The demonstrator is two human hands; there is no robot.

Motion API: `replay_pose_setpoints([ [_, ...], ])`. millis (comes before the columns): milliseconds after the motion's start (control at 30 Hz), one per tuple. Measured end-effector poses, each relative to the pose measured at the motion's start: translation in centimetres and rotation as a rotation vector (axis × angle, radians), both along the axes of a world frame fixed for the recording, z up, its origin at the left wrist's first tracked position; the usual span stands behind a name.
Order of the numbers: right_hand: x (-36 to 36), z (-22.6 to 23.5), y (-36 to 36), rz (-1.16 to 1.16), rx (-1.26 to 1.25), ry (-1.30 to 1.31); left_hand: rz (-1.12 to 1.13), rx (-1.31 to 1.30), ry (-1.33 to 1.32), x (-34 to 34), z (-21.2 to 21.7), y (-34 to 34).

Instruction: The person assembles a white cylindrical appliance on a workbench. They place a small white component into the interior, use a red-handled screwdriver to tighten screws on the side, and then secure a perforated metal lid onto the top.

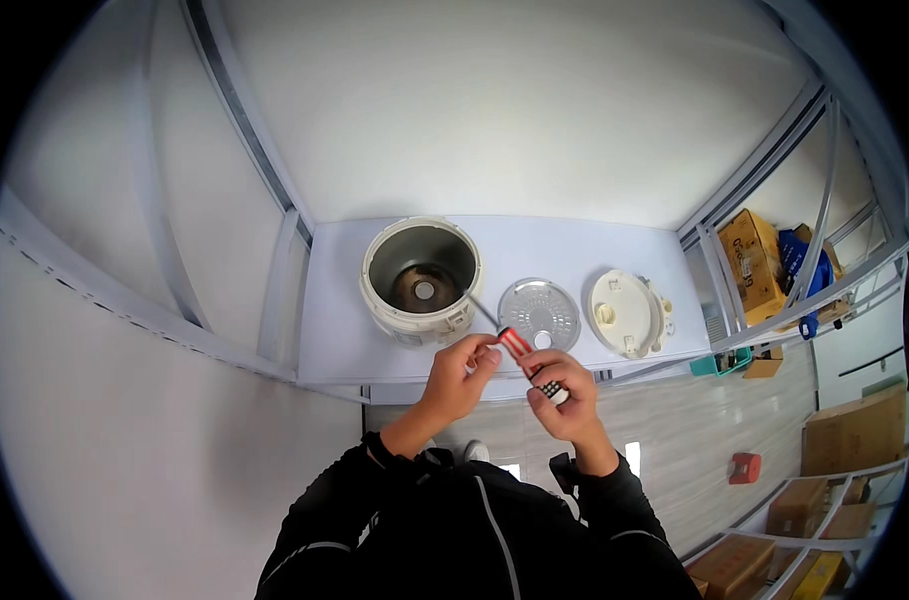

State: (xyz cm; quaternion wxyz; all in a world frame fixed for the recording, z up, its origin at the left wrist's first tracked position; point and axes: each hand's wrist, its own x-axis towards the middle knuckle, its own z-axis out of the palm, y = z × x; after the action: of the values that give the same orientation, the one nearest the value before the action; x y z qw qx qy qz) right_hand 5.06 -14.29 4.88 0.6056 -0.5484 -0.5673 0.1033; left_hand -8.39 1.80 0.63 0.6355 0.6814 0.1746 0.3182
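My right hand (564,393) is wrapped round the handle of a screwdriver (514,342) with a red, white and black grip. Its thin metal shaft slants up and left, and the tip comes close to the rim of a white rice cooker body (424,318). The cooker stands without its lid, its dark inside stained brown round a pale central disc. Just left of the screwdriver handle is my left hand (458,378), with thumb and fingertips pinched together; what they hold, if anything, is too small to tell.
Right of the cooker lie a round, perforated metal inner lid (539,312) and a cream plastic lid piece (626,312) with small parts beside it. All rest on a white table (339,300) against a wall. Shelves with cardboard boxes (749,262) and a red stool (744,468) are at right.
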Motion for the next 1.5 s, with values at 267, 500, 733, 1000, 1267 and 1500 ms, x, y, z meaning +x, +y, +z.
replay_pose_setpoints([
  [267,-1.5,-0.8,-2.6,0.086,-0.219,-0.095,0.031,-0.494,-0.023,0.9,-4.9,-2.1],
  [500,-1.1,-2.5,-4.4,0.109,-0.693,0.104,0.175,-0.407,0.119,1.1,-6.6,-4.5],
  [733,-1.8,-4.0,-4.1,0.149,-0.564,0.181,0.296,-0.461,0.123,1.1,-5.8,-4.9],
  [1000,-2.0,-4.6,-3.7,0.159,-0.505,0.214,0.353,-0.455,0.086,1.3,-5.4,-4.9],
  [1267,-1.4,-6.7,-3.1,0.241,-0.498,0.384,0.314,-0.120,0.163,1.0,-6.6,-5.7],
  [1500,-1.2,-8.0,-2.7,0.261,-0.445,0.379,0.340,-0.114,0.162,1.0,-6.3,-5.9],
])
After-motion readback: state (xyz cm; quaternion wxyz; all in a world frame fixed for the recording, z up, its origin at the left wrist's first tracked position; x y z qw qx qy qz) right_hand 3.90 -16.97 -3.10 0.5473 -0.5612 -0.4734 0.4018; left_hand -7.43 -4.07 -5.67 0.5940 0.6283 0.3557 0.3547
